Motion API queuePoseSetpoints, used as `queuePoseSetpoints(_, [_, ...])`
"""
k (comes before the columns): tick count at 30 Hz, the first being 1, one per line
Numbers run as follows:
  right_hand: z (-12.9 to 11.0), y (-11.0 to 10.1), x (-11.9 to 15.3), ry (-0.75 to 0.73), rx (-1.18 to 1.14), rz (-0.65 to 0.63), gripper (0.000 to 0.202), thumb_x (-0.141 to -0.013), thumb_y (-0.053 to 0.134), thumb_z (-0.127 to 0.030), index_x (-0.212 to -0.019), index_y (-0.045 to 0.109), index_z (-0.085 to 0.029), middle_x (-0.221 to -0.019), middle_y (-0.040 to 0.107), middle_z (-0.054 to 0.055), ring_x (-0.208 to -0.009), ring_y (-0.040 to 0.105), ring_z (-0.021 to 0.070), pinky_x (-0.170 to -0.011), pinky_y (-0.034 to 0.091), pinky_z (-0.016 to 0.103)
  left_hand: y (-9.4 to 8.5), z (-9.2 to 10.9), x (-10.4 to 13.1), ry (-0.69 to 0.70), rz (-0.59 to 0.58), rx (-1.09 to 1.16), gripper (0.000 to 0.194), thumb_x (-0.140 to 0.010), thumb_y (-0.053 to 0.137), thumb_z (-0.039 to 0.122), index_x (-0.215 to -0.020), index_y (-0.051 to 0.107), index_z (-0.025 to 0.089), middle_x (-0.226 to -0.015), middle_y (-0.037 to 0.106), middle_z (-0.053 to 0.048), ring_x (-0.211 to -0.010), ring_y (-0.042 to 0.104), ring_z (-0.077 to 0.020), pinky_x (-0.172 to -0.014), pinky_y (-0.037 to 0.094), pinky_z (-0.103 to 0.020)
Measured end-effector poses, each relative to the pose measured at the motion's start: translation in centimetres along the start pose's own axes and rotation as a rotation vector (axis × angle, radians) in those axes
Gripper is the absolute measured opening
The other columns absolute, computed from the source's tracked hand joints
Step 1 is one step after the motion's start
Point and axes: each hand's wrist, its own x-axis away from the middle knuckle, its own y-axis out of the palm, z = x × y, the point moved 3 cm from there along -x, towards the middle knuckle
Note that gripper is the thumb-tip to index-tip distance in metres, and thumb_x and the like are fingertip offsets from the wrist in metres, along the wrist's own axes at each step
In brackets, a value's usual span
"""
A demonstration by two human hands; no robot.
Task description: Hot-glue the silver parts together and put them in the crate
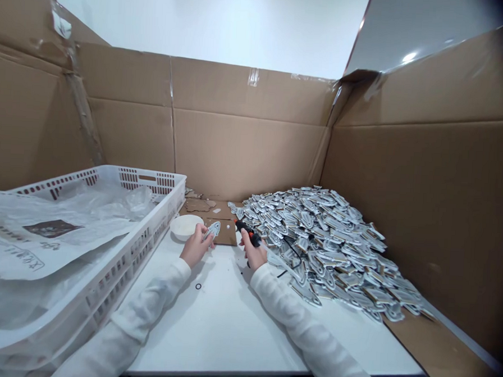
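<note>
Over the white counter (227, 322), left hand (194, 246) is pinching a flat badge (212, 230) between closed fingers; right hand (253, 251) is gripping a glue gun (246, 231), nozzle just beside it.

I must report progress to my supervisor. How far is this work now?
Done: cannot tell; no finished pieces show separately. In hand: left hand holds one flat piece, right hand a black and orange tool. Left: a large pile of pieces beside them.

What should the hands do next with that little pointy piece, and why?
Probably bring the glue gun tip across to the flat piece. The left hand holds that piece up, the right hand grips the gun, and a gap separates them.
</note>
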Motion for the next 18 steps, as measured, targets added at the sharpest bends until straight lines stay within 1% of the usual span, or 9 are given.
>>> queuePoseSetpoints(2, [-0.5, 0.0, 0.3, -0.007, 0.006, -0.028, 0.048, -0.07, 0.043, -0.062, -0.054, 0.057, -0.019, -0.051, 0.054, 0.002, -0.048, 0.05, 0.0162, -0.051, 0.038, 0.027, -0.2, 0.4, 0.1, 0.037, -0.01, -0.119, 0.021, -0.072, 0.051, 0.038, -0.072, 0.043, 0.019, -0.054, 0.056, 0.004, -0.049, 0.048, -0.0109, -0.05, 0.033, -0.021])
queuePoseSetpoints(4, [-1.1, -0.2, 0.7, -0.035, 0.015, -0.061, 0.048, -0.071, 0.042, -0.061, -0.052, 0.056, -0.019, -0.051, 0.054, 0.002, -0.049, 0.05, 0.0161, -0.053, 0.038, 0.027, -0.3, 0.6, 0.0, 0.057, 0.012, -0.138, 0.022, -0.069, 0.054, 0.038, -0.065, 0.047, 0.018, -0.052, 0.052, 0.004, -0.052, 0.047, -0.0115, -0.052, 0.032, -0.021])
queuePoseSetpoints(6, [-1.8, -0.3, 1.2, -0.098, 0.011, -0.088, 0.046, -0.072, 0.042, -0.058, -0.051, 0.056, -0.019, -0.053, 0.056, 0.002, -0.05, 0.051, 0.0157, -0.055, 0.039, 0.027, -0.4, 0.5, -0.2, 0.068, 0.06, -0.077, 0.024, -0.065, 0.057, 0.04, -0.063, 0.052, 0.016, -0.053, 0.049, 0.003, -0.054, 0.047, -0.0118, -0.053, 0.033, -0.021])
queuePoseSetpoints(8, [-2.2, -0.4, 1.6, -0.168, 0.005, -0.124, 0.044, -0.074, 0.043, -0.055, -0.051, 0.056, -0.02, -0.055, 0.058, 0.002, -0.053, 0.052, 0.0154, -0.058, 0.04, 0.026, -0.4, 0.4, -0.4, 0.066, 0.104, 0.052, 0.026, -0.062, 0.06, 0.04, -0.067, 0.057, 0.015, -0.061, 0.052, 0.001, -0.06, 0.05, -0.0125, -0.058, 0.037, -0.022])
queuePoseSetpoints(10, [-2.3, -0.3, 1.9, -0.209, 0.009, -0.154, 0.041, -0.075, 0.043, -0.051, -0.05, 0.057, -0.021, -0.057, 0.06, 0.002, -0.056, 0.054, 0.0153, -0.06, 0.04, 0.025, -0.2, 0.4, -0.5, 0.011, 0.082, 0.218, 0.03, -0.061, 0.061, 0.042, -0.074, 0.059, 0.014, -0.071, 0.057, -0.002, -0.067, 0.053, -0.0138, -0.063, 0.04, -0.023])
queuePoseSetpoints(13, [-2.0, -0.1, 2.0, -0.233, 0.038, -0.186, 0.041, -0.075, 0.043, -0.049, -0.048, 0.056, -0.021, -0.059, 0.061, 0.002, -0.059, 0.054, 0.0147, -0.061, 0.04, 0.023, 0.2, 0.4, -0.2, -0.149, -0.031, 0.399, 0.037, -0.061, 0.062, 0.044, -0.081, 0.059, 0.013, -0.076, 0.061, -0.005, -0.07, 0.056, -0.0153, -0.062, 0.043, -0.024])
queuePoseSetpoints(15, [-2.0, 0.0, 2.0, -0.242, 0.059, -0.199, 0.042, -0.076, 0.043, -0.049, -0.046, 0.054, -0.021, -0.057, 0.06, 0.002, -0.058, 0.054, 0.0143, -0.061, 0.039, 0.023, 0.4, 0.7, 0.1, -0.212, -0.056, 0.438, 0.039, -0.059, 0.063, 0.043, -0.083, 0.058, 0.013, -0.076, 0.063, -0.005, -0.069, 0.057, -0.0154, -0.06, 0.044, -0.024])
queuePoseSetpoints(18, [-2.0, 0.1, 1.8, -0.256, 0.069, -0.216, 0.042, -0.076, 0.044, -0.048, -0.045, 0.051, -0.021, -0.051, 0.058, 0.001, -0.055, 0.053, 0.014, -0.059, 0.038, 0.023, 0.4, 1.1, 0.3, -0.239, -0.043, 0.453, 0.038, -0.058, 0.066, 0.039, -0.083, 0.059, 0.012, -0.074, 0.063, -0.005, -0.067, 0.058, -0.0151, -0.059, 0.045, -0.024])
